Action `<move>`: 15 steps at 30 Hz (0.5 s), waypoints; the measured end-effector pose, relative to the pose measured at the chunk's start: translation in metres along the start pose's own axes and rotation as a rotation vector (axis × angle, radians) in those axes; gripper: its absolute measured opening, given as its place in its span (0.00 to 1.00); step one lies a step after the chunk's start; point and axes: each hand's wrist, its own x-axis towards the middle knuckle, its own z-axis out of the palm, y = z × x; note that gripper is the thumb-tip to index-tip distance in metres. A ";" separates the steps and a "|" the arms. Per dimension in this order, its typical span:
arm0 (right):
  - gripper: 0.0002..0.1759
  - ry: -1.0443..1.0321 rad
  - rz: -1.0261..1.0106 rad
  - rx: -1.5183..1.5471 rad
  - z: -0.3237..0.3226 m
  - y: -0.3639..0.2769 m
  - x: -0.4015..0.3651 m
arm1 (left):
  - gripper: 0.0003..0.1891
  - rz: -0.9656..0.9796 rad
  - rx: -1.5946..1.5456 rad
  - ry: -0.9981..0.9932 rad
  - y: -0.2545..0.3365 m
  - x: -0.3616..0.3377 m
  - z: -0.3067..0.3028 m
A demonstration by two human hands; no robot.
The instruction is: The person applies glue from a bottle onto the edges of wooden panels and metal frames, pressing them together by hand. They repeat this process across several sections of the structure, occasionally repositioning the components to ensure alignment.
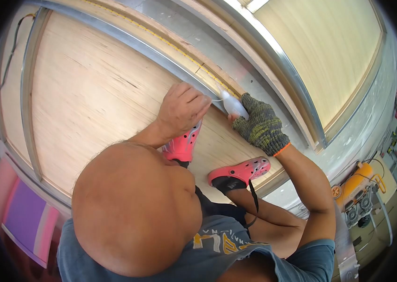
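Head: bottle (235, 105) in right hand (261, 124)

Plywood panel (85, 80): matt wood, streaky grain
Frame rail (161, 61): metal, slightly glossy
Squeeze bottle (234, 106): smooth, whitish plastic
Glove (261, 126): rough, knitted cloth
Clog (244, 170): smooth, plastic-looking

Appears bright, with glare on the metal rail (288, 57) at upper right; bows strongly toward the edges, fades to black at the corners, softens at far right.

Right hand (262, 124) — gloved, holding white bottle (235, 106)
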 end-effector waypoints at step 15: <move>0.26 -0.073 0.036 -0.097 -0.006 -0.008 0.013 | 0.08 -0.023 -0.049 0.030 0.004 0.002 0.002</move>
